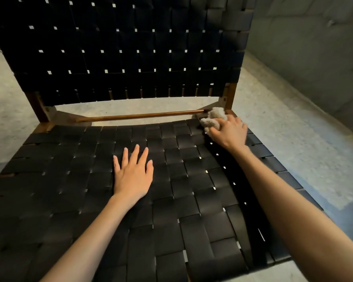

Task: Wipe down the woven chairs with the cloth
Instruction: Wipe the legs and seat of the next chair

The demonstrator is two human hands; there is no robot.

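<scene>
Gripping the wadded cloth (213, 118) in the right hand (228, 133) at the seat (69, 180) corner, pressing the left hand (132, 176) flat, outspread. Looks soft, light (best held bunched in the palm).

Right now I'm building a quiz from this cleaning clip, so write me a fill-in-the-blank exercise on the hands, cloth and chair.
The hand gripping the cloth is the person's ____ one.
The left hand lies flat on the chair's woven ____.
The woven straps are ____ in colour.
Missing words: right, seat, black.
</scene>
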